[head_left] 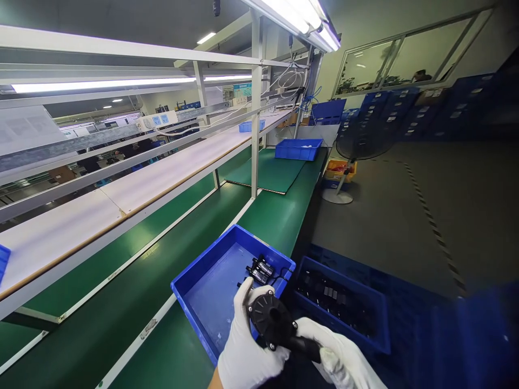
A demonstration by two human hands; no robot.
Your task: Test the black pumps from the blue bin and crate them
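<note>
In front of me is a black pump (271, 319) with a round ribbed cover, screws around its rim and a thick pipe pointing to the lower right. My left hand (247, 346), in a white glove, grips its round body with the thumb up along the side. Closed around the pipe end is my right hand (340, 351), gloved as well; some of its fingers are hidden. Just beyond my left hand, a blue tray (206, 270) rests on the green bench and holds several small black parts (261, 270) with a cable in its right corner.
A blue crate (383, 319) of black parts stands low at the right of the bench. Farther along the green bench (279, 208) sits another blue bin (299, 149). A metal post (254, 108) rises from the bench, and a floor fan (338, 195) stands beyond its edge.
</note>
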